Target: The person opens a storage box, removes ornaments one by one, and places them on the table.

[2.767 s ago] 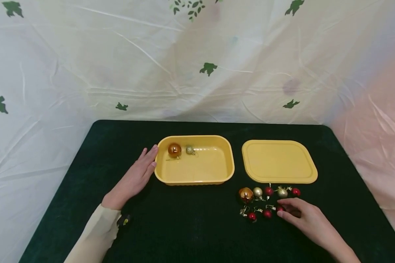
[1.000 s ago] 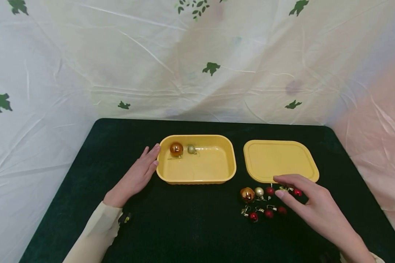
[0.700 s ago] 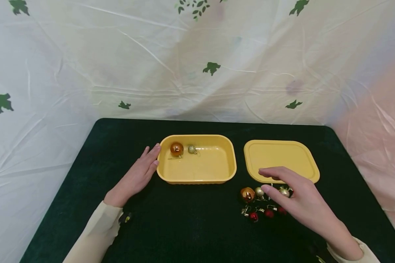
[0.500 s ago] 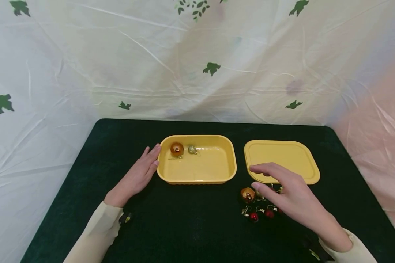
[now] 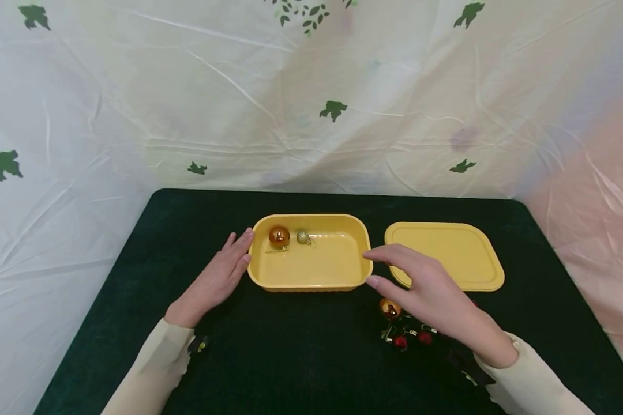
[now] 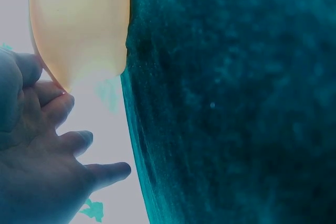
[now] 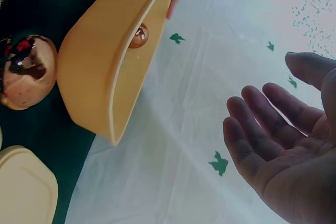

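Note:
A yellow rectangular box (image 5: 311, 271) sits mid-table, holding a shiny orange bauble (image 5: 279, 237) and a small glittery gold bauble (image 5: 303, 237). My left hand (image 5: 217, 279) lies against its left end, fingers extended along the wall; in the left wrist view those fingertips meet the box's edge (image 6: 79, 30). Over by the box's right end is my right hand (image 5: 428, 291), thumb and fingers apart. The right wrist view shows that palm (image 7: 283, 150) with nothing in it. Beneath this hand, partly hidden, lie another orange bauble (image 5: 390, 309) and small red baubles (image 5: 400, 343).
To the right of the box lies its flat yellow lid (image 5: 457, 253), partly covered by the right hand. A dark green cloth (image 5: 291, 357) covers the table. White fabric with green bird prints (image 5: 239, 104) hangs behind and at the sides.
My right hand has left the red bauble at the group's right side, risen, and travelled left across the baubles to the box's right end. The left hand stays against the box.

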Tool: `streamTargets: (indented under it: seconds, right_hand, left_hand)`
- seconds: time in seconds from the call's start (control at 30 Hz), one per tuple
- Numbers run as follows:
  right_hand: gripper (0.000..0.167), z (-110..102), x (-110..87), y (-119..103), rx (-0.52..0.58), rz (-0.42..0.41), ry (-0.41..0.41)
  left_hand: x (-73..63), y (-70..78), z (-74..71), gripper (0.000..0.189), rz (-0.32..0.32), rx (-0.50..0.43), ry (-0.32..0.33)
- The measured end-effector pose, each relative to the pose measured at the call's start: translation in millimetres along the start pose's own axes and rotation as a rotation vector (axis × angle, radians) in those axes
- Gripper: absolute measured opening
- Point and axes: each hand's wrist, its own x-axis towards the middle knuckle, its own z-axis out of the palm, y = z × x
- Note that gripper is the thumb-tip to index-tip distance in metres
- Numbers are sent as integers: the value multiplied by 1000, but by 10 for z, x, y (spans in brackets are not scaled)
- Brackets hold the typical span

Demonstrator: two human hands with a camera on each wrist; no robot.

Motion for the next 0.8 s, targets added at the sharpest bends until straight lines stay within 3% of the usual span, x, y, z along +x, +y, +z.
streamTargets:
  seconds: [0.8]
  right_hand:
    - [38, 161, 697, -97, 10, -88, -68]
  left_hand:
    - [-4, -5, -3, 57, 10, 1, 4]
